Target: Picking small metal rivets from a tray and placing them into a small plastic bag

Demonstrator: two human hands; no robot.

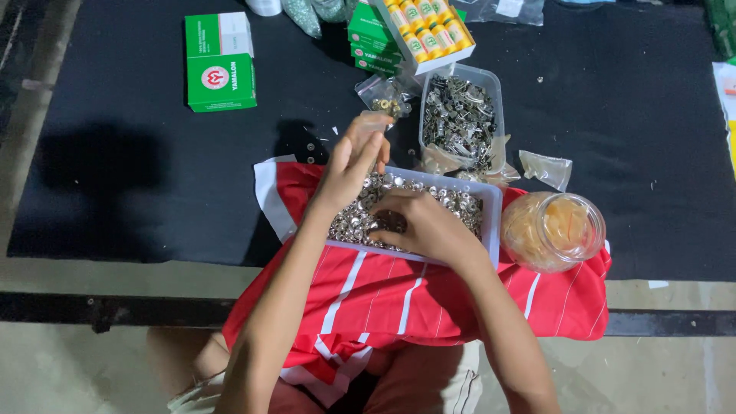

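**Hand Positions at the Snap Tray**

My right hand [425, 226] rests palm-down inside the tray [491, 201], a shallow clear plastic box filled with small silver snaps [460, 205]. The fingers curl into the heap at its near-left part. The fingertips are buried among the pieces, so I cannot tell whether they pinch anything.

My left hand [349, 165] is raised over the tray's far-left corner. Its fingers are closed around a small clear item [372, 123], probably a plastic bag or vial; the view is too blurred to say which.

The tray sits on a red cloth with white stripes [383, 299], which drapes from the black table [153, 169] down over my lap.

Surrounding items:
- A second clear tub [494, 88], holding larger metal fittings, stands just beyond the tray.
- A small bag of brass-coloured pieces [387, 103] lies to the left of that tub.
- A clear jar [556, 230] with pale orange contents lies on its side, touching the tray's right end.
- An empty-looking clear bag [546, 167] lies near the jar, on the table.
- A green and white box [220, 61] sits well apart at the far left.
- An open box of yellow-labelled spools [429, 31] rests on stacked green boxes at the far edge.
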